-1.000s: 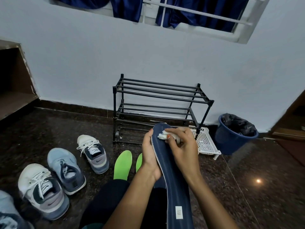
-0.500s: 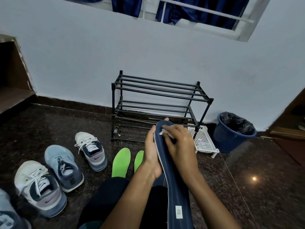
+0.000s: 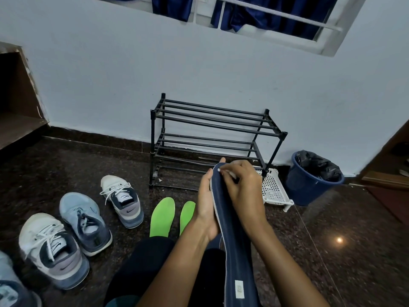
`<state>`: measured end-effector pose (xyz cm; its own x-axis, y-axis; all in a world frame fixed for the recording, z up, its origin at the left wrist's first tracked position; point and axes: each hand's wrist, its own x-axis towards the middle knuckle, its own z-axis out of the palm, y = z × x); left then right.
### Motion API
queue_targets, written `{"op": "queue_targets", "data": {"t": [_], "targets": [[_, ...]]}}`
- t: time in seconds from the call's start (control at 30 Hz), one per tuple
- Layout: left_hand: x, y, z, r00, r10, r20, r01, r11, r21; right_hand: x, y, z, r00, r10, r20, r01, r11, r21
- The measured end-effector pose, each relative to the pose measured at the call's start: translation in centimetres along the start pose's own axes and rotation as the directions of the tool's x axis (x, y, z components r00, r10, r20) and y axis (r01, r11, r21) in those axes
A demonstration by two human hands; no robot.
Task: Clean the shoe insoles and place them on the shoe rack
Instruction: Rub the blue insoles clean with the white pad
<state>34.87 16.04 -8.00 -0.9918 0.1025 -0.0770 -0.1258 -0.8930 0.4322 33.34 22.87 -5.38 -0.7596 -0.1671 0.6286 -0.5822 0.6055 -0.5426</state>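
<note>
Left hand (image 3: 207, 209) clamps the navy insole (image 3: 232, 235); its long axis points toward the shoe rack (image 3: 212, 138); right hand (image 3: 243, 191) pinches a white wipe (image 3: 229, 173) at its toe.

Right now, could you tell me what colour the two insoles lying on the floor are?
Bright green, seen in the head view.

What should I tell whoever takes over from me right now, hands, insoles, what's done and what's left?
Left hand cradles the navy insole from its left side, upright over the lap.
Right hand presses a small white wipe on the insole's toe end.
Two green insoles lie on the floor ahead, apart from the shoe rack.
Done: nothing is on the rack.
Left: finish wiping the navy one; whether the green pair is clean, I cannot tell; then set all on the rack.
</note>
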Motion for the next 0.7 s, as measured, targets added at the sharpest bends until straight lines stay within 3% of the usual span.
{"op": "queue_targets", "data": {"t": [0.23, 0.33, 0.47, 0.63, 0.7], "targets": [[-0.1, 0.0, -0.4, 0.999, -0.035, -0.019, 0.035, 0.999, -0.025, -1.3, -2.4, 0.5, 0.998, 0.029, 0.049, -0.035, 0.992, 0.118], [-0.2, 0.0, -0.2, 1.0, -0.004, -0.019, 0.003, 0.999, -0.05, -0.4, -1.7, 0.2, 1.0, 0.012, 0.004, -0.012, 0.999, 0.043], [-0.3, 0.2, 0.1, 1.0, 0.013, 0.014, -0.014, 0.999, 0.039, 0.6, -0.7, 0.1, 0.998, 0.037, -0.042, -0.037, 0.999, 0.007], [-0.1, 0.2, -0.4, 0.996, 0.03, -0.083, -0.027, 0.999, 0.035, -1.1, -1.7, 1.0, 0.998, 0.032, 0.053, -0.035, 0.998, 0.055], [-0.2, 0.0, -0.3, 0.995, 0.032, -0.09, -0.031, 0.999, 0.012, -0.8, -1.6, 0.9, 0.999, 0.033, 0.022, -0.034, 0.998, 0.047]]}}
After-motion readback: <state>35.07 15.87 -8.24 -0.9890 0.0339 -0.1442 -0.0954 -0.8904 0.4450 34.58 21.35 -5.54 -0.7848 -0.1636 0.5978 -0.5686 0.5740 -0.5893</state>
